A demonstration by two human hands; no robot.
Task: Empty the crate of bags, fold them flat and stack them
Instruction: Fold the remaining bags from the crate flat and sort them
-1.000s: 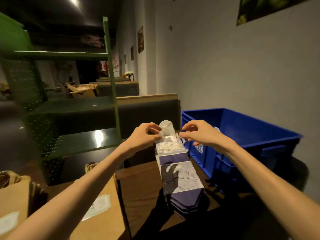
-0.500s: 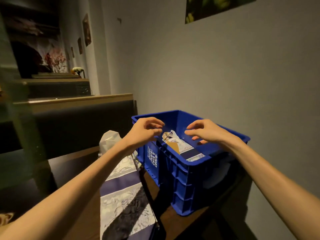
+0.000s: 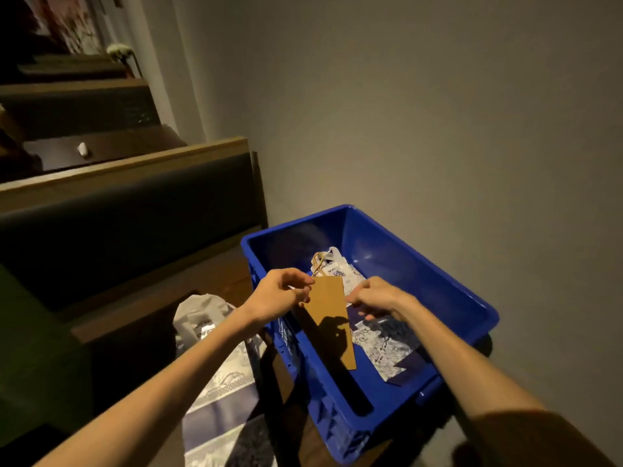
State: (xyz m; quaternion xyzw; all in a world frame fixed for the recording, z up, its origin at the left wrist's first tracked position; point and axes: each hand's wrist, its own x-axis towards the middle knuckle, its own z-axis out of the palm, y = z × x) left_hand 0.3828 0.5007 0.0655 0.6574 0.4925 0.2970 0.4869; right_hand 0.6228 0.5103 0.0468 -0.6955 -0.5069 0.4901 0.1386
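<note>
Pinching the brown bag (image 3: 332, 318) over the crate (image 3: 448, 291), my left hand (image 3: 276, 296) is lifting while my right hand (image 3: 377, 296) is reaching, grip unclear; printed bags (image 3: 387, 338) are remaining inside, folded ones (image 3: 215, 392) lying alongside.

Dark wooden bench (image 3: 215, 281) carries two items directly. A blue crate (image 3: 371, 409) stands on its right part, against the grey wall, with one corner near the bench's back edge. Just to the left of the crate lies a flat stack of bags (image 3: 219, 399), printed white and purple, running lengthwise towards the viewer. Whether stack and crate touch cannot be determined; shadow covers the gap.
</note>
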